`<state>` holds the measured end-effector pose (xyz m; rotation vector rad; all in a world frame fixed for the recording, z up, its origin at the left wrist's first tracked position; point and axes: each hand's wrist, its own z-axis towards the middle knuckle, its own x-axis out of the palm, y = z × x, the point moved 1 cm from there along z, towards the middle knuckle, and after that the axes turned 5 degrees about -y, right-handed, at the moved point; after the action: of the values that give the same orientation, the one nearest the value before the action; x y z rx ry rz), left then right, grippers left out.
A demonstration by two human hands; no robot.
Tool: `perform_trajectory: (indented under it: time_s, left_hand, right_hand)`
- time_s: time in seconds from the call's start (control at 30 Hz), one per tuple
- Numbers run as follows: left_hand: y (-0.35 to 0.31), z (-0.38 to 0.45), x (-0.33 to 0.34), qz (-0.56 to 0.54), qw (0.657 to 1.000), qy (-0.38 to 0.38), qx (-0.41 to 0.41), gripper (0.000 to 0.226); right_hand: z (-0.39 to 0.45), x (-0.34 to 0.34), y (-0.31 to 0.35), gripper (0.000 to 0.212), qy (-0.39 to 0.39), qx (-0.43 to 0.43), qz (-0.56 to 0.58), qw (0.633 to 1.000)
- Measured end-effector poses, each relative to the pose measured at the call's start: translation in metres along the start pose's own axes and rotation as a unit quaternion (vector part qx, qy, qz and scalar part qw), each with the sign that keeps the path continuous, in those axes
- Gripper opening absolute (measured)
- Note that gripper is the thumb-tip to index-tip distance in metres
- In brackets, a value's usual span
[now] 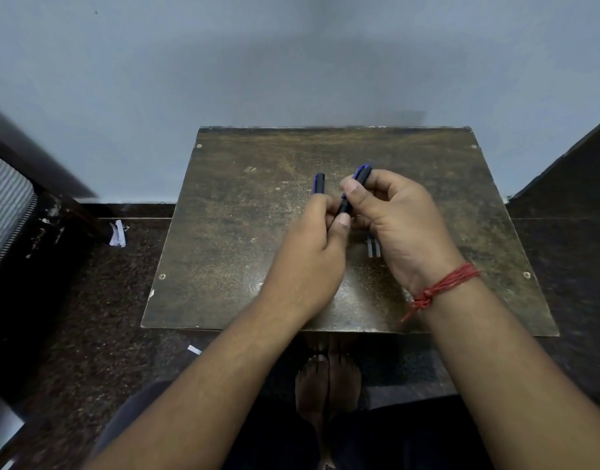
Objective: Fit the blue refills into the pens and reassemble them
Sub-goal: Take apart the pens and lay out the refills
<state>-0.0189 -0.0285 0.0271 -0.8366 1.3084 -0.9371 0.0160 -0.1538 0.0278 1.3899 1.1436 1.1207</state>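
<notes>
Over the middle of a worn brown board (230, 232), both hands meet. My right hand (390, 218) grips a black-and-blue pen barrel (362, 174) whose top pokes out past the fingers. My left hand (320, 239) pinches the barrel's dark lower end (345, 206) with thumb and fingers; a thin dark line hangs below it. A second black-and-blue pen (319, 183) shows just beyond my left fingers; whether it lies on the board or is held I cannot tell. Thin pale refills (373, 247) lie on the board under my right palm, partly hidden.
The board stands against a pale wall on a dark speckled floor. A dark furniture piece (27, 205) stands at the left, another dark panel (570, 178) at the right. Paper scraps (118, 234) lie on the floor at left. My bare feet (325, 378) are below the board's near edge.
</notes>
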Motion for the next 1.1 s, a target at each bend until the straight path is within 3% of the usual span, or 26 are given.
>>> perform_trajectory:
  time_s: [0.43,0.57,0.63,0.7,0.77,0.83,0.93,1.1]
  left_hand:
    - [-0.01,0.005,0.003,-0.013,0.999,0.01,-0.031,0.024]
    - [-0.002,-0.016,0.006,0.032,0.999,0.033,0.014,0.024]
    - [-0.001,-0.025,0.009,0.031,0.998,0.035,0.035,0.024]
    - [-0.002,-0.019,0.01,0.013,0.999,0.005,0.03,0.023]
    - [-0.002,-0.007,0.009,-0.005,0.999,-0.03,0.015,0.022]
    - [0.002,0.0,0.007,-0.018,0.999,-0.049,-0.003,0.021]
    - [0.008,-0.001,0.002,-0.021,0.998,-0.052,-0.022,0.02]
    - [0.007,0.003,-0.004,-0.035,0.997,-0.065,-0.028,0.022]
  right_hand:
    - [-0.01,0.008,0.013,0.014,-0.026,0.038,0.126,0.991]
    - [0.017,-0.027,0.028,0.018,-0.151,0.032,0.288,0.945]
    - [0.025,-0.055,0.03,0.018,-0.205,-0.038,0.207,0.956]
    - [0.02,-0.065,0.02,0.015,-0.208,-0.079,-0.001,0.975]
    - [0.018,-0.063,0.006,0.007,-0.171,-0.085,-0.217,0.957]
    - [0.022,-0.059,-0.001,0.008,-0.159,-0.079,-0.346,0.921]
    - [0.024,-0.051,-0.003,0.018,-0.162,-0.083,-0.417,0.891]
    - [0.023,-0.045,-0.004,0.007,-0.137,-0.069,-0.483,0.862]
